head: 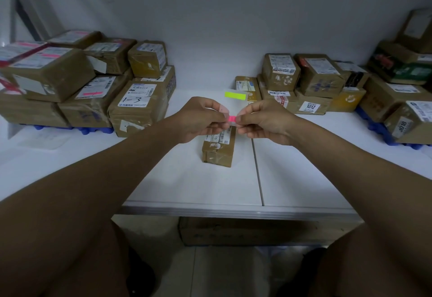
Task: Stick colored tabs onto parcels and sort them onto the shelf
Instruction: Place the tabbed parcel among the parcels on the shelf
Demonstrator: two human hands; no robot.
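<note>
Both hands, left hand (201, 119) and right hand (264, 120), are pinching a pink tab (232, 118) together directly above the small parcel (219, 148), whose long axis is running near-to-far beneath them.

Desk (191, 179): the near half is bare from the front edge up to a small parcel (218, 149) standing alone at centre; open surface lies on both its flanks. Left rear is blocked by a stacked parcel pile (93, 81), right rear by a second parcel pile (327, 84). Between the piles a clear corridor runs back to the wall, holding only a flat yellow-green tab sheet (235, 95). Both hands, left hand (201, 119) and right hand (264, 121), occupy the space directly above the small parcel, forearms crossing the near desk.
</note>
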